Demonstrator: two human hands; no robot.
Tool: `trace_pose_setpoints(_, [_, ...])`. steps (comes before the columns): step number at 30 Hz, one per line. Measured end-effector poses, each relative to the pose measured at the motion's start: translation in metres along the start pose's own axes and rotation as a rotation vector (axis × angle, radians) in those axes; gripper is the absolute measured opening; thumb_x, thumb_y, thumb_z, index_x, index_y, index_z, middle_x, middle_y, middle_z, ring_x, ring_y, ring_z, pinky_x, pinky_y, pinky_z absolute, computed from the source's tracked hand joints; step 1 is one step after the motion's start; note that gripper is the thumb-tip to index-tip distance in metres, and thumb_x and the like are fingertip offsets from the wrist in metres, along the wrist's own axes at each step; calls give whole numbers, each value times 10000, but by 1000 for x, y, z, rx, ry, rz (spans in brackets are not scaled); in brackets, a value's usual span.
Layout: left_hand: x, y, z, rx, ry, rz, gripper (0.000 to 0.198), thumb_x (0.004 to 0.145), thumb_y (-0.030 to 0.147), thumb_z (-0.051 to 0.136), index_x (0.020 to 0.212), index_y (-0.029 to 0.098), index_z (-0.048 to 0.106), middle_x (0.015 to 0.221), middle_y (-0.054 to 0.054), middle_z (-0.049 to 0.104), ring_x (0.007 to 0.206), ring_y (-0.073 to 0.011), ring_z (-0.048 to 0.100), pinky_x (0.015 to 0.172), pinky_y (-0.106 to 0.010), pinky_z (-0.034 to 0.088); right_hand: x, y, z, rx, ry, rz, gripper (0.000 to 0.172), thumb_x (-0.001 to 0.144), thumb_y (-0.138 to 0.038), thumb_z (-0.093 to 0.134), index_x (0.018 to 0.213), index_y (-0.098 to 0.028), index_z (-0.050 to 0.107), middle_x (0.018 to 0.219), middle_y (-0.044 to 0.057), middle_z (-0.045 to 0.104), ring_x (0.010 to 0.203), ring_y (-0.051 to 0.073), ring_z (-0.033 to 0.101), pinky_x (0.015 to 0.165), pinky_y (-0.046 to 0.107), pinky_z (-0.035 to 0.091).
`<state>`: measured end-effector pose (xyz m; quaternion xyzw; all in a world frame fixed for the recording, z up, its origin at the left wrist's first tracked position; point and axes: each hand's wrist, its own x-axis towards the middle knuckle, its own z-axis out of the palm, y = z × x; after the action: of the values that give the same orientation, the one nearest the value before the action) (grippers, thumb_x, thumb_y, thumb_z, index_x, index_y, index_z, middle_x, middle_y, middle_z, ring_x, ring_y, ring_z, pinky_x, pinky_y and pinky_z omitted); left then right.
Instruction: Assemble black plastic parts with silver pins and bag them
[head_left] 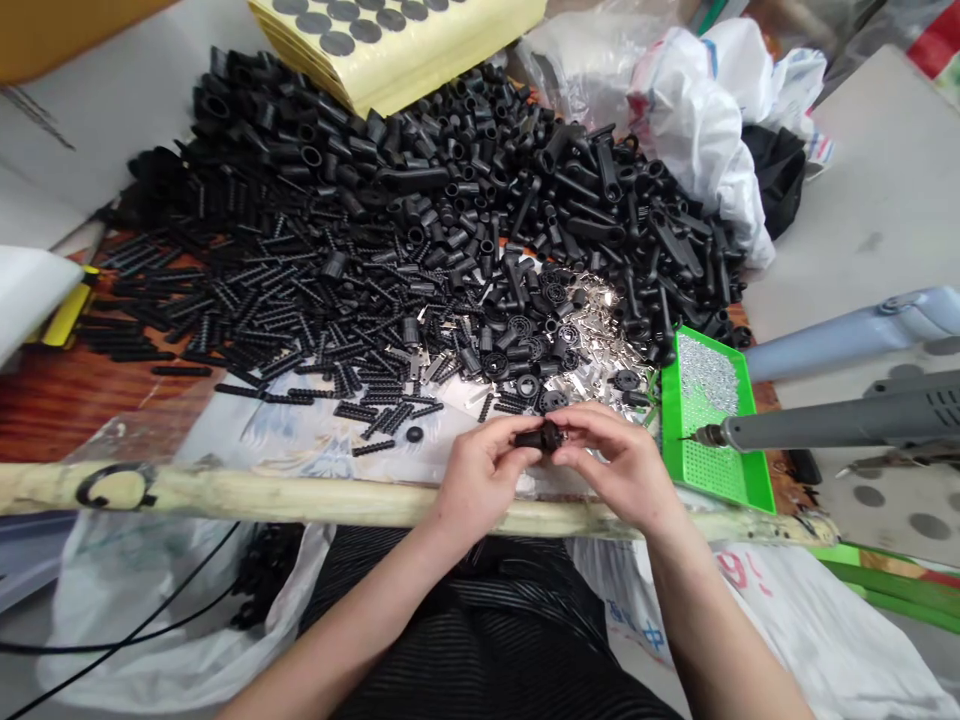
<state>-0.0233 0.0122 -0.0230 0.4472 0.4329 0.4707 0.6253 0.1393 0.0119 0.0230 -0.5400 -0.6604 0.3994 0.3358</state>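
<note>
As left hand (480, 488) and right hand (613, 468) meet, they pinch a black fitting (540, 437).

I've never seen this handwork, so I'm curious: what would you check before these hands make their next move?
1. Left hand and right hand both on the small black plastic part: ok.
2. Grey electric screwdriver apart from the hands: ok.
3. Green perforated tray close by: ok.
4. Loose black plastic parts apart from the hands: ok.
5. Inside of the held part: cannot tell, fingers hide it.
</note>
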Motion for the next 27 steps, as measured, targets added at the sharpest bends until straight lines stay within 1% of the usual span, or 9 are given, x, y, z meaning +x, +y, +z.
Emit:
trace_pose_setpoints(3, [2, 4, -2, -137, -23, -93, 215, 667, 120, 632, 867, 159, 699, 886, -48, 742, 807, -187, 698, 773, -322, 584, 0, -1, -3, -39, -22, -47, 208, 810, -284, 692, 1012, -233, 692, 967, 52, 637, 836, 181, 619, 702, 319, 557])
trace_pose_setpoints(5, [3, 6, -3, -176, -18, -128, 210, 635, 105, 649, 831, 156, 701, 858, -40, 742, 789, -177, 698, 776, -304, 578, -1, -1, -1, -75, -3, -88, 214, 815, -281, 697, 1023, -234, 692, 980, 56, 641, 854, 187, 618, 705, 323, 555])
trace_pose_setpoints(7, [4, 7, -3, -214, -25, -169, 201, 630, 103, 642, 818, 158, 688, 804, -28, 737, 713, -163, 697, 713, -286, 585, -2, 0, 1, -118, 24, -134, 215, 823, -251, 690, 1037, -233, 689, 990, 61, 646, 872, 193, 618, 712, 328, 552])
trace_pose_setpoints(10, [5, 9, -3, -234, -51, -229, 173, 649, 120, 621, 817, 158, 642, 680, -3, 704, 545, -139, 664, 570, -264, 571, -2, 0, 2, -165, 32, -180, 215, 843, -205, 660, 1054, -236, 687, 995, 64, 657, 910, 199, 619, 732, 336, 549])
trace_pose_setpoints(14, [3, 8, -2, -189, -56, -212, 128, 667, 129, 598, 789, 164, 585, 573, 23, 637, 473, -116, 607, 493, -232, 522, -2, 1, 2, -168, 20, -174, 207, 821, -213, 688, 1027, -234, 695, 964, 56, 667, 915, 201, 625, 738, 330, 557])
trace_pose_setpoints(20, [1, 2, -2, -118, -48, -169, 74, 670, 135, 566, 730, 179, 567, 535, 42, 573, 407, -78, 492, 393, -188, 402, -3, 6, 7, -107, 39, -72, 176, 794, -262, 720, 958, -200, 699, 894, 51, 673, 737, 165, 644, 654, 285, 571])
trace_pose_setpoints(22, [0, 2, -2, -105, -52, -174, 78, 668, 135, 556, 732, 179, 560, 533, 46, 565, 412, -76, 484, 393, -185, 390, -4, 6, 9, -148, 45, -119, 167, 805, -264, 710, 955, -192, 697, 864, 53, 674, 718, 165, 635, 642, 288, 565])
trace_pose_setpoints(25, [0, 2, -3, -88, -67, -173, 92, 662, 136, 550, 747, 173, 558, 562, 38, 569, 457, -85, 505, 412, -187, 393, -4, 5, 10, -243, 54, -247, 164, 819, -236, 697, 976, -189, 692, 830, 54, 674, 718, 171, 621, 665, 308, 554])
trace_pose_setpoints(27, [0, 1, -3, -75, -78, -156, 90, 665, 144, 548, 751, 168, 559, 587, 29, 573, 483, -90, 517, 435, -195, 404, -4, 5, 9, -264, 52, -275, 163, 822, -235, 695, 980, -192, 692, 822, 53, 674, 718, 173, 622, 670, 312, 554])
